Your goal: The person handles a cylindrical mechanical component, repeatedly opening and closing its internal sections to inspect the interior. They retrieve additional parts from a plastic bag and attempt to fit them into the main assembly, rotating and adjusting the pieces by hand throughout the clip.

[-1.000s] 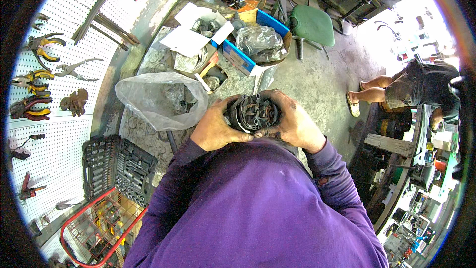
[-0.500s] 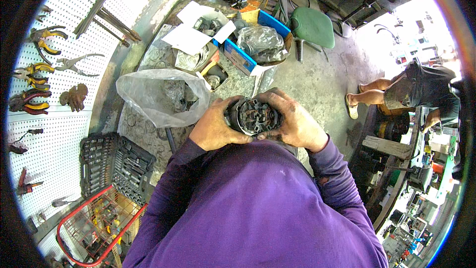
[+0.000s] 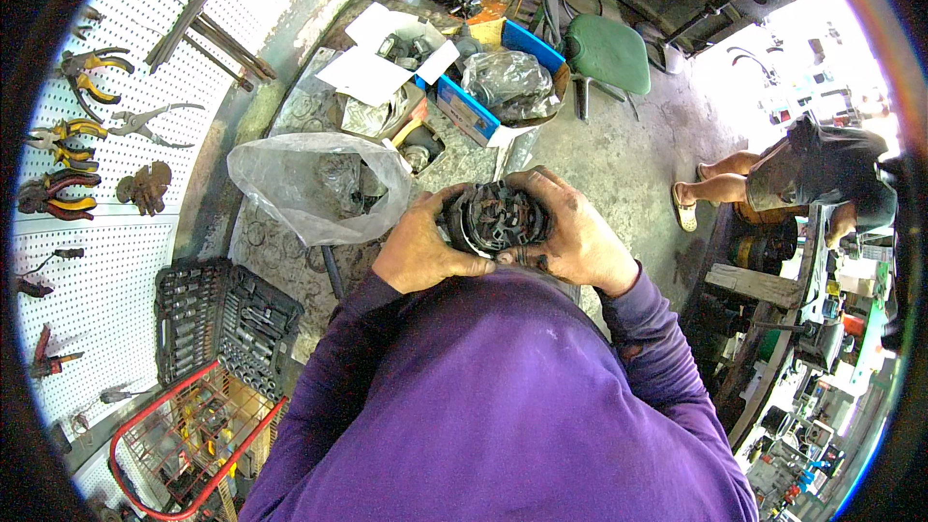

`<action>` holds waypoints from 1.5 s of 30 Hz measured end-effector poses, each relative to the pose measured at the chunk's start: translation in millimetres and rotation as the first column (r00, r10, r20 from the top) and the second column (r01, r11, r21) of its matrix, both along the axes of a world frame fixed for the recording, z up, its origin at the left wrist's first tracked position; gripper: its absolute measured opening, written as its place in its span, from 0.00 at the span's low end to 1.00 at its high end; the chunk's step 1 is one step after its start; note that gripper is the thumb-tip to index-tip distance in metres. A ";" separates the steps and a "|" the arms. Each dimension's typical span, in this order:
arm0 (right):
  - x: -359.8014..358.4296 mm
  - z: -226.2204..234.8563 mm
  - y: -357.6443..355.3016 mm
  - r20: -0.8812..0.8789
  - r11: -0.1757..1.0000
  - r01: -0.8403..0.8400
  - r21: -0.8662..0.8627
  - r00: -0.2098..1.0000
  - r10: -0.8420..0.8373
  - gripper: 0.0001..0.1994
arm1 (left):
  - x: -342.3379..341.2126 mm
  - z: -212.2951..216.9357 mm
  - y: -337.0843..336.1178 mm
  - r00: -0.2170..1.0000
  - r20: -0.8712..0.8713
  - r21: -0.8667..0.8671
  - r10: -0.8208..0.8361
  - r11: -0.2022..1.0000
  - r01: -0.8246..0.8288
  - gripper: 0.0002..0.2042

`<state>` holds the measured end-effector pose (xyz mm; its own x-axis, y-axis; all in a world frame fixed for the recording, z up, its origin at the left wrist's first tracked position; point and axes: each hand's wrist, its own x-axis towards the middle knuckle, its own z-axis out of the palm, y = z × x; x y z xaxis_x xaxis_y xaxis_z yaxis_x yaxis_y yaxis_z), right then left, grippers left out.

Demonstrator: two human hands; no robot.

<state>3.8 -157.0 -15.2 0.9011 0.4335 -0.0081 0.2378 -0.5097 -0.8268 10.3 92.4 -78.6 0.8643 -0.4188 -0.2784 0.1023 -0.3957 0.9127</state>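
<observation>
Well left of the dark round part (image 3: 498, 217), white perforated board (image 3: 106, 300) covered the wall. Just left of the part, a thin, crinkled clear bag (image 3: 271, 184) gaped. The left hand (image 3: 416, 251) had its fingers clamped on the part's near side; the part itself, jagged and rust-tinged across its face, sat between both hands. The right hand (image 3: 580, 242), fingers blackened, clamped its other side. Beyond the part rose a carton's straight blue edge (image 3: 464, 114); rough grey floor (image 3: 619, 150) opened out to its right, toward a worn plank (image 3: 759, 282).
</observation>
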 end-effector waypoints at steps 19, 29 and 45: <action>0.8 -1.0 -15.2 -0.150 0.988 0.049 0.146 0.988 -0.027 0.39 | -2.9 3.4 -3.0 0.998 -0.059 -0.052 -0.020 0.998 0.017 0.57; 3.2 -8.1 -20.2 -0.159 0.990 0.003 0.142 0.987 0.020 0.43 | -2.3 12.5 -4.9 0.993 -0.114 -0.055 -0.028 0.998 0.022 0.57; 25.2 -19.4 -32.7 -0.233 0.984 -0.116 0.137 0.962 0.146 0.42 | 0.1 9.2 -10.0 0.975 -0.214 -0.177 -0.057 0.984 0.019 0.46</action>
